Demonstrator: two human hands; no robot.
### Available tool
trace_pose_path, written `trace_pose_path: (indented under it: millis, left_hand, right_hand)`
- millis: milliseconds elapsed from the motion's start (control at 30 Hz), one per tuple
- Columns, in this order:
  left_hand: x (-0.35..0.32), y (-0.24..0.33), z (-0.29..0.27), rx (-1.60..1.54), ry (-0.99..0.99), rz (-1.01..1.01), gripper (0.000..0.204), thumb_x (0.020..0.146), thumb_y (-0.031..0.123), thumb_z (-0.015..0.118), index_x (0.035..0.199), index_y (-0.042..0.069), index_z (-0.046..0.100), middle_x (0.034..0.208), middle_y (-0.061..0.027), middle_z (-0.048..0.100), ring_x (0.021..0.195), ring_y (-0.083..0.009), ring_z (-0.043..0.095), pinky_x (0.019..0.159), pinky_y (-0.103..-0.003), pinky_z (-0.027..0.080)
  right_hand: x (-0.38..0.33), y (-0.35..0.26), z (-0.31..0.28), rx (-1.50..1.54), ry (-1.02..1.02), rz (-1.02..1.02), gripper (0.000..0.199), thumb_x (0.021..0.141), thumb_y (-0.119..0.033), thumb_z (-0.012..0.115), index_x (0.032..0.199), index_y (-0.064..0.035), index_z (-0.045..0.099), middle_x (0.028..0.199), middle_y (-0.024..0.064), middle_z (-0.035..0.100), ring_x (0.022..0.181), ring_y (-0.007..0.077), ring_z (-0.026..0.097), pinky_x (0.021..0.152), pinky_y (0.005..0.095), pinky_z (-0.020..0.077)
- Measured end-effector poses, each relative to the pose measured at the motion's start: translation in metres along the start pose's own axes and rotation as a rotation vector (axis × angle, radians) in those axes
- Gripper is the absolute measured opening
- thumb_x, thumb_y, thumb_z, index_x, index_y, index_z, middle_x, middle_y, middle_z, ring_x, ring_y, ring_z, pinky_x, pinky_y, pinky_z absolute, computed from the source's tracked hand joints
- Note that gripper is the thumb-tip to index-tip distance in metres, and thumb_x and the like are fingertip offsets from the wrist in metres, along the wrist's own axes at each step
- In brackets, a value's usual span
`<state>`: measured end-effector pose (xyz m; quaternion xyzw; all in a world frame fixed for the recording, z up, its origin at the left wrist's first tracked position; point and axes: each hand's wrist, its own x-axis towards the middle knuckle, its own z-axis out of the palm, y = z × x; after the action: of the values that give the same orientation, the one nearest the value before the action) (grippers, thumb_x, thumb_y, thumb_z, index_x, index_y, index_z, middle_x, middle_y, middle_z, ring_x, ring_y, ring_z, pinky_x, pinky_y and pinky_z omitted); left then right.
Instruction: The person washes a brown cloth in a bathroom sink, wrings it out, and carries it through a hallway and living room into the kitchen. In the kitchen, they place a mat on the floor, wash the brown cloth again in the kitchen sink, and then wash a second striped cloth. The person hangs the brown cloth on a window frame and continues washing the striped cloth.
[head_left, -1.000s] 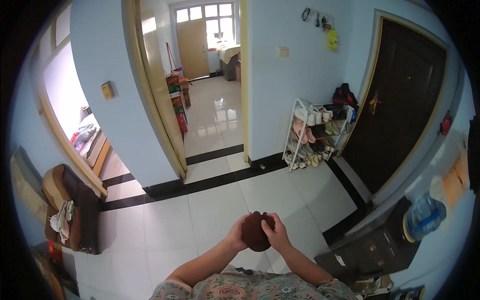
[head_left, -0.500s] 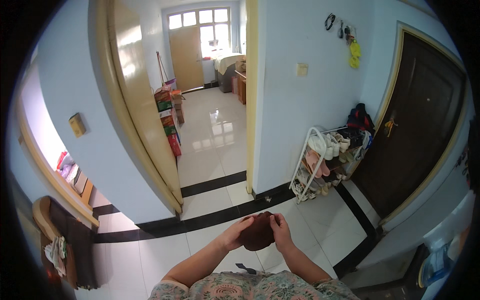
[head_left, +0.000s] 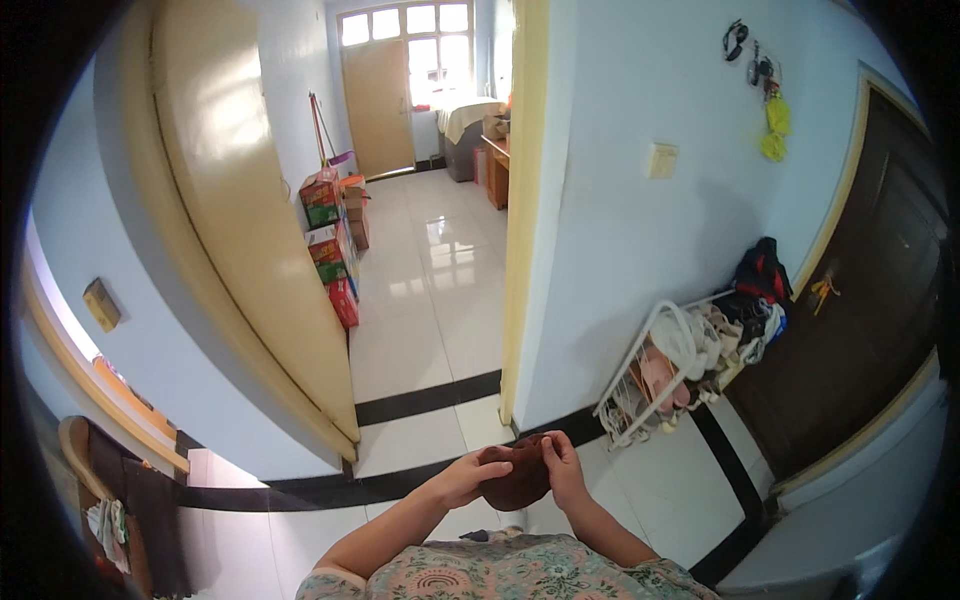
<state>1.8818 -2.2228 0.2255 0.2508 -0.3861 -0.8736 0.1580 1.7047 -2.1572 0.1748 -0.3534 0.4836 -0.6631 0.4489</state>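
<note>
A dark reddish-brown, soft-looking cloth piece is held up in front of my body, above the tiled floor. My left hand is closed on its left edge, with the thumb lying over the top side. Its right edge is pinched by my right hand, thumb and fingers close together near the upper corner. The piece bulges a little between the hands. Its underside and the fingertips behind it are hidden.
Ahead is a doorway with a cream door and a room with stacked boxes along its left wall. A white shoe rack stands at right, beside a dark brown door. A dark chair is at lower left.
The view has moved forward toward the doorway and turned slightly left; the shoe rack and dark door sit farther right. Both hands keep hold of the brown cloth piece.
</note>
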Motion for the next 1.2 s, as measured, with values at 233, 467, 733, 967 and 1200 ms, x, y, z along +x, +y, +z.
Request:
trace_pose_path:
  millis: [233,467,733,967,1200]
  left_hand:
    - [0.105,0.082,-0.051,-0.217,0.052,0.209,0.026,0.082,0.014,0.062,0.106,0.007,0.054,0.099,-0.0044,0.059,0.092,-0.0159,0.057,0.082,-0.030,0.047]
    - [0.152,0.157,-0.110,-0.546,0.025,0.259,0.036,0.085,0.022,0.052,0.117,0.005,0.053,0.113,-0.0093,0.059,0.104,-0.0240,0.056,0.095,-0.038,0.043]
    - [0.202,0.246,-0.186,-0.417,-0.053,0.141,0.033,0.090,0.027,0.047,0.114,0.006,0.056,0.113,-0.0083,0.060,0.106,-0.0214,0.055,0.095,-0.034,0.040]
    - [0.235,0.322,-0.240,-0.334,-0.157,0.041,0.033,0.088,0.027,0.053,0.114,0.008,0.052,0.113,-0.0074,0.058,0.104,-0.0209,0.055,0.093,-0.037,0.042]
    - [0.258,0.353,-0.230,-0.227,-0.296,0.011,0.040,0.084,0.024,0.060,0.118,0.006,0.048,0.113,-0.0100,0.056,0.105,-0.0224,0.054,0.091,-0.037,0.045]
  right_hand:
    - [0.158,-0.030,0.003,-0.032,-0.173,0.016,0.020,0.095,-0.023,0.048,0.103,-0.0052,0.052,0.093,0.0002,0.056,0.086,0.0075,0.051,0.079,0.0234,0.0431]
    - [0.261,-0.039,0.032,-0.128,-0.262,-0.033,0.024,0.094,-0.020,0.050,0.108,-0.0009,0.052,0.095,0.0044,0.059,0.086,0.0113,0.052,0.080,0.0241,0.0424]
    - [0.338,-0.023,0.085,-0.536,-0.099,-0.169,0.022,0.093,-0.022,0.052,0.097,-0.0007,0.056,0.081,0.0011,0.058,0.073,0.0072,0.049,0.069,0.0236,0.0433]
    - [0.389,-0.033,0.142,-0.514,0.145,-0.216,0.022,0.092,-0.021,0.053,0.100,-0.0007,0.056,0.079,0.0087,0.062,0.074,0.0142,0.058,0.069,0.0275,0.0467]
    - [0.394,-0.034,0.141,-0.340,0.259,-0.312,0.026,0.092,-0.009,0.050,0.116,-0.0036,0.045,0.105,0.0088,0.057,0.095,0.0160,0.056,0.083,0.0290,0.0442]
